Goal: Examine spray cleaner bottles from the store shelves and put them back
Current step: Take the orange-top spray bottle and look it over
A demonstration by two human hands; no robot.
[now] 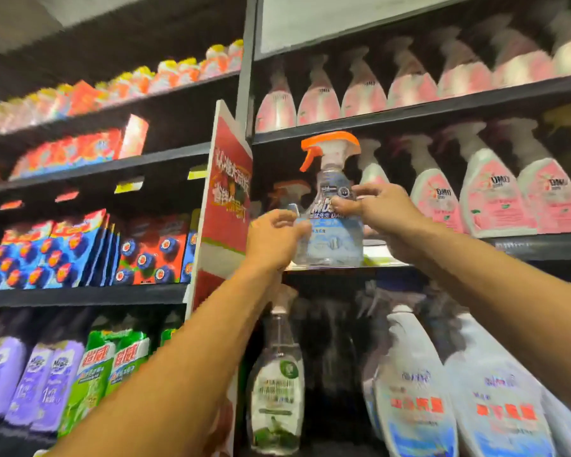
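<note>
Head view. Forearms reach up from bottom edge. Left hand [274, 235]: fingers curled round bottle [330, 225], lower left side. Right hand [381, 206]: pinching its label at upper right. Bottle: clear, orange trigger, upright, base at shelf [541, 245] front edge. Handling advice: keep both holds, level the base, slide it fully back.

Pink spray bottles [409, 80] blurred; second orange-trigger bottle [287, 196] half hidden

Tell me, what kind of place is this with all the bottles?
Most likely a shop's cleaning-products aisle. Dark shelves hold rows of matching pink spray bottles, a red promotional sign sticks out, and both hands hold a clear spray bottle with an orange trigger.
</note>
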